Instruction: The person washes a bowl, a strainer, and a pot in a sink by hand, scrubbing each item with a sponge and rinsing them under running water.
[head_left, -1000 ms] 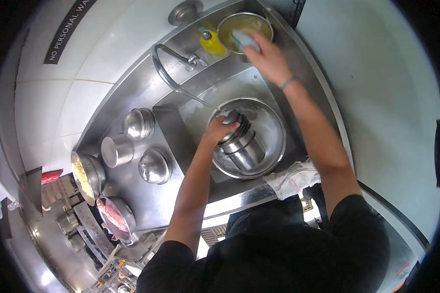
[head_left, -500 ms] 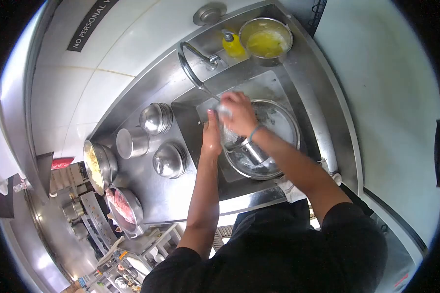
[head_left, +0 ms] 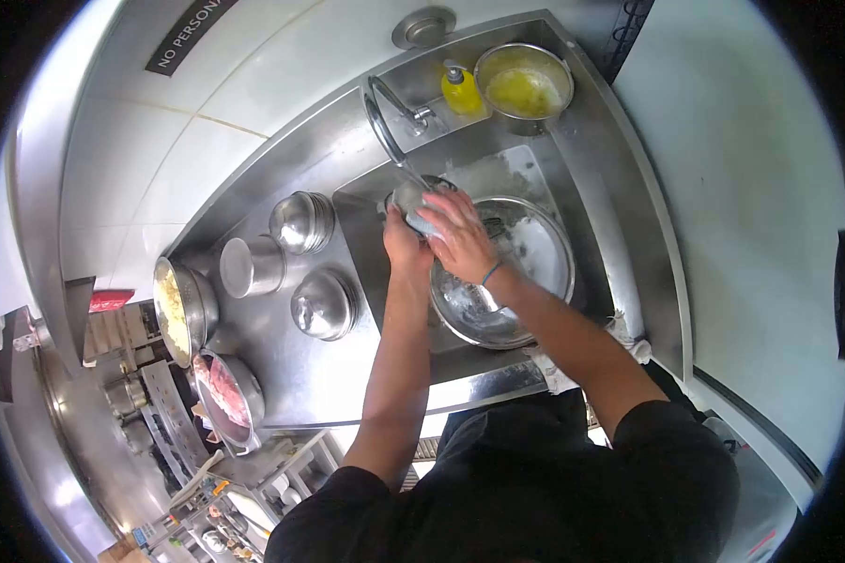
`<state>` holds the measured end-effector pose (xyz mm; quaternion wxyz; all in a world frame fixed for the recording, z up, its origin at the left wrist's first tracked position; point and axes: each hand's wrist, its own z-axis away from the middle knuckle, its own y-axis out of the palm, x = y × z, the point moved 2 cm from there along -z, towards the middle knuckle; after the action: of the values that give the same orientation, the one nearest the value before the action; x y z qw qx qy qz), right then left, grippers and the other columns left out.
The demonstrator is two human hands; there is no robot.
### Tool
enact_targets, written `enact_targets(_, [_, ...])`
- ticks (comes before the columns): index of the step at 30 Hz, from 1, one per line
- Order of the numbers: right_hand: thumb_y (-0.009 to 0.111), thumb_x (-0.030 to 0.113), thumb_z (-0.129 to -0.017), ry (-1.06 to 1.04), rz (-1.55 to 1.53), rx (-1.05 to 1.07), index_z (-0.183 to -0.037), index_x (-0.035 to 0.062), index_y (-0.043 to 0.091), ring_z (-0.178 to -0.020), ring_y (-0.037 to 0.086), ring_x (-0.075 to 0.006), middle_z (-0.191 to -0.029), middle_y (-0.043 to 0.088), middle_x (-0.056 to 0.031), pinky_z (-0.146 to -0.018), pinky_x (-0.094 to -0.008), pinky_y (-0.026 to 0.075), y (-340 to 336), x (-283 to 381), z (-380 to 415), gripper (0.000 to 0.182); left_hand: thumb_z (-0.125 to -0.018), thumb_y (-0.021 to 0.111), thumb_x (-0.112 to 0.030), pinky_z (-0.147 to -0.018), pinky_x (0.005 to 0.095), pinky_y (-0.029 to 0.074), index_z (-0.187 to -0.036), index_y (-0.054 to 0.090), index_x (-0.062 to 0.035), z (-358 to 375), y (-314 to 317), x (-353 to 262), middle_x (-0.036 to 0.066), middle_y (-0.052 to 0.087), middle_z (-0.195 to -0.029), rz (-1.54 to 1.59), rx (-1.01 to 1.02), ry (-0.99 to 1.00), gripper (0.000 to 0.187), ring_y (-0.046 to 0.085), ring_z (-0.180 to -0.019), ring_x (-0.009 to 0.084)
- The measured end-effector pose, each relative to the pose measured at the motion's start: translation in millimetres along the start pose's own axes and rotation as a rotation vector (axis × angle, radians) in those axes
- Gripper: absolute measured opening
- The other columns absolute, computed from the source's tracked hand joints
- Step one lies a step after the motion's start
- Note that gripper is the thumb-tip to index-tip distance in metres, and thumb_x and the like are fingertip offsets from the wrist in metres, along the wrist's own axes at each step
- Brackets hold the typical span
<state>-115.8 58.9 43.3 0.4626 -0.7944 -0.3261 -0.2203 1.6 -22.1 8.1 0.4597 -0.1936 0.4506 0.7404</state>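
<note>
Under the tap (head_left: 385,127), my left hand (head_left: 406,242) is wrapped round the lower left side of a small metal bowl (head_left: 410,202). Water runs from the spout onto the bowl. My right hand (head_left: 462,233) lies against the bowl's right side with its fingers spread, over the left edge of a large round basin (head_left: 559,286). The basin stands in the sink (head_left: 357,202) and holds water, suds and a metal container (head_left: 483,298).
Stacked metal bowls (head_left: 321,305) and a metal pot (head_left: 251,266) stand left of the sink. Farther left are a bowl of yellow food (head_left: 173,305) and a bowl of raw meat (head_left: 227,392). A yellow soap bottle (head_left: 460,92) and a pot of yellow liquid (head_left: 524,92) stand behind.
The small bowl now shows clearly between my hands, tilted under the water. My right hand has moved slightly down, its fingers now spread. The whole view has shifted a little.
</note>
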Motion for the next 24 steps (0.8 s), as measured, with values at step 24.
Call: enact_targets(24, [0.072, 0.037, -0.087, 0.581, -0.151, 0.261, -0.122, -0.0002, 0.061, -0.102, 0.069, -0.0438, -0.106, 0.071, -0.0262, -0.09, -0.0503, 0.054, 17.1, -14.5, -19.8, 0.053, -0.098, 0.063, -0.056, -0.095, 0.0633, 0.051, -0.155, 0.038, -0.0122, -14.5, -15.5, -5.0, 0.015, 0.048, -0.151, -0.562, 0.092, -0.409, 0.076, 0.048, -0.137, 0.0312])
